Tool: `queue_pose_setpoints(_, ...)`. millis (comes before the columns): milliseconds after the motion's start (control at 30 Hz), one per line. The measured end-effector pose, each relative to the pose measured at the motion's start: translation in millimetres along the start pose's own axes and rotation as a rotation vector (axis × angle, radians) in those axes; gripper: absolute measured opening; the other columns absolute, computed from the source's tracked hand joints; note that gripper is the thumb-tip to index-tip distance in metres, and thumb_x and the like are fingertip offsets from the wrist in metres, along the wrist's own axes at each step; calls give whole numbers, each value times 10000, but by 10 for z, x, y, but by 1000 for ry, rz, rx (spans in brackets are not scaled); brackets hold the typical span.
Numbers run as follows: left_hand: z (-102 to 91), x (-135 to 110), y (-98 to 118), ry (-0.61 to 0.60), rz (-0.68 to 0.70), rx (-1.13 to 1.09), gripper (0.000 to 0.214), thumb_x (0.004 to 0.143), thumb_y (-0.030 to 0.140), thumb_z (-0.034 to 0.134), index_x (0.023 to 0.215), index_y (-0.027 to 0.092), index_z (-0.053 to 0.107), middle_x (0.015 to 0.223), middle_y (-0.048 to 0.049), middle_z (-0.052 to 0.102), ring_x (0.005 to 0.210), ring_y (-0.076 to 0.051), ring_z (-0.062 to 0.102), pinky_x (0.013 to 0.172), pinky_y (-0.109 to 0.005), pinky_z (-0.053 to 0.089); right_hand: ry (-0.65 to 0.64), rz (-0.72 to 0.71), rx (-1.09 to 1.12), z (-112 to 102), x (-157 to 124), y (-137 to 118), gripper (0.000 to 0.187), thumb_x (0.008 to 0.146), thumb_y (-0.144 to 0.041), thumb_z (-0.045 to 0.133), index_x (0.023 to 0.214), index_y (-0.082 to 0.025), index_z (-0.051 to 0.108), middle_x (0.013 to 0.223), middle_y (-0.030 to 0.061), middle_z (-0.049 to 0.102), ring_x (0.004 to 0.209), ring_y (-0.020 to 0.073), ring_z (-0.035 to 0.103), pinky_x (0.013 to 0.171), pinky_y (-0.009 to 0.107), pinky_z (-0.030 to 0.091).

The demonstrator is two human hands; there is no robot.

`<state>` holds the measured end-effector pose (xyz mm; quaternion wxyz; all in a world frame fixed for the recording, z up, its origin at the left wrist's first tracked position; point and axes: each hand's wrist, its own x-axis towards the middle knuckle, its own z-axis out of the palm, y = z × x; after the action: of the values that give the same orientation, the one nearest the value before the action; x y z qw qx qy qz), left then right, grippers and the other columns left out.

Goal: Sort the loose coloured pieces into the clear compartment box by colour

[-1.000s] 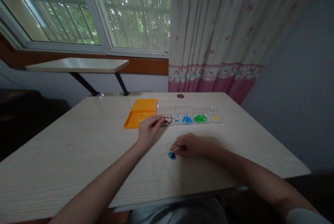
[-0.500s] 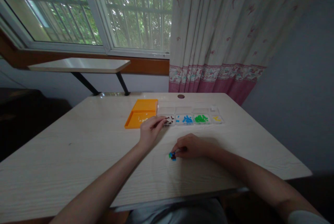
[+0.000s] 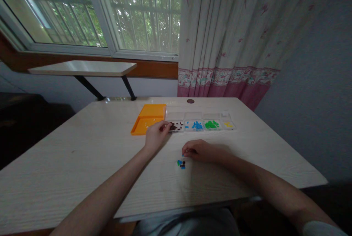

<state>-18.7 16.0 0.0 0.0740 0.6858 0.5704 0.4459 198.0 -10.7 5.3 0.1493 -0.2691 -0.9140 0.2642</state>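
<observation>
My left hand [image 3: 156,134] rests at the left edge of a clear compartment box [image 3: 180,130]. Its fingers are pinched beside the small dark brown pieces [image 3: 174,126]; whatever lies between the fingertips is hidden. Closer to me, my right hand [image 3: 200,150] is closed, with a tiny blue piece [image 3: 183,155] showing at its fingertips. Just below that, a loose cluster of small blue, green and brown pieces [image 3: 181,164] lies on the table.
Other compartments hold blue pieces [image 3: 197,125], green pieces [image 3: 211,124] and yellow pieces [image 3: 228,124]. An open orange case [image 3: 152,110] with a few pale bits stands left of them on the wooden table [image 3: 90,151]. A raised shelf [image 3: 85,68] stands at the back left.
My right hand has lifted slightly away from the cluster, and a blue piece now shows at its fingertips. My left hand has shifted a little left, uncovering more brown pieces.
</observation>
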Motion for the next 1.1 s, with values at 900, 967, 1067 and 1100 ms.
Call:
queue_pose_setpoints(900,30,-158,231,-529,271,-142,244,813,354,500,823,161,649,563,21,514,522,-80,432,497,-166,303,410,99,18,67,66,218,118,773,-268,561,844,-181,598,612,-31,525,533,83,443,508,180,329)
queue_pose_setpoints(967,16,-148,241,-546,253,-155,257,810,367,503,823,155,647,558,23,501,521,-79,423,493,-165,302,442,85,-15,60,73,224,102,775,-254,557,827,-180,604,622,-23,533,544,87,450,516,186,340)
queue_pose_setpoints(1067,-32,-142,271,-633,224,-175,260,795,371,525,857,142,632,533,39,468,493,-73,398,475,-162,295,556,76,-67,-5,77,201,102,783,-247,544,812,-176,613,637,-8,541,563,98,464,533,199,362)
queue_pose_setpoints(1100,-54,-145,287,-687,229,-182,252,789,363,532,857,140,629,530,41,467,484,-70,394,470,-162,295,619,70,-90,-41,72,189,105,787,-245,539,808,-175,614,644,-2,544,576,103,472,545,205,372)
